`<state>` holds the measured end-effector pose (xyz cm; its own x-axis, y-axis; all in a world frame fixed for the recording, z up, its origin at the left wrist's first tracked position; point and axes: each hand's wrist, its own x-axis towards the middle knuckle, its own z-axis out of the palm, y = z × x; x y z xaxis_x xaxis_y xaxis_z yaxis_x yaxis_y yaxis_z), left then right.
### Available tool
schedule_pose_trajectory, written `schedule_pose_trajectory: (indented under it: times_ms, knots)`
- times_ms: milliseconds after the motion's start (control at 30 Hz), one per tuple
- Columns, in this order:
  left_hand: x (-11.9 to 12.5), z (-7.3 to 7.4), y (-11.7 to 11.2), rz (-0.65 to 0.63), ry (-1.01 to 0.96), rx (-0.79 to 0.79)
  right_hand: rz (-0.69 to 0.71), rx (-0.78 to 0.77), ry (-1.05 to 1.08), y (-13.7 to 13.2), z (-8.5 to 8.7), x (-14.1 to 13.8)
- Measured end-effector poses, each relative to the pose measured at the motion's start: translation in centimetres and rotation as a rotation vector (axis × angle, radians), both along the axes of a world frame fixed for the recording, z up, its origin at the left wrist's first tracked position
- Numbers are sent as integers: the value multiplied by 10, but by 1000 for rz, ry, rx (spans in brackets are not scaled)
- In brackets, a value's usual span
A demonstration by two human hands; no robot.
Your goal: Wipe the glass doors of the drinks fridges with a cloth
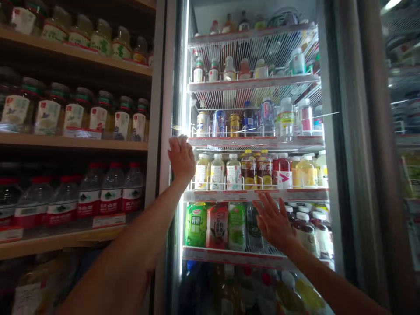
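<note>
A lit drinks fridge (pixel 254 142) with wire shelves fills the middle. My left hand (pixel 180 158) rests high on the fridge's left edge beside the canned-drink shelf, fingers curled against the frame. My right hand (pixel 272 221) is spread flat, fingers apart, in front of the shelf with green and red bottles (pixel 210 225), close to a clear bottle (pixel 253 227). It holds nothing. Yellow and white bottles (pixel 226 171) stand on the shelf above it.
Wooden shelves on the left carry water bottles with red caps (pixel 111 190) and rows of jars (pixel 77 114). A second fridge door (pixel 402 131) stands at the right. More bottles (pixel 262 293) lie dim on the fridge's lowest level.
</note>
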<state>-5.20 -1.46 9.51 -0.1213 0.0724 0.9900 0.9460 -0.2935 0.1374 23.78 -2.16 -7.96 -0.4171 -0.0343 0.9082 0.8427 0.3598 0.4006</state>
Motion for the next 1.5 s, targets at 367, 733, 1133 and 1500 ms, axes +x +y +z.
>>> schedule_pose_trajectory:
  times_ms: [367,733,1133,1500]
  knots:
    - [49,-11,12,-229,176,-9,156,-178,85,-4,161,-108]
    - [-32,-14,-7,105,318,-301,-99,-14,-1,17,202,-122]
    - [-20,6,-17,127,265,-188,-124,293,616,16,228,59]
    - [-4,36,-23,185,136,-346,-147,282,577,10,241,109]
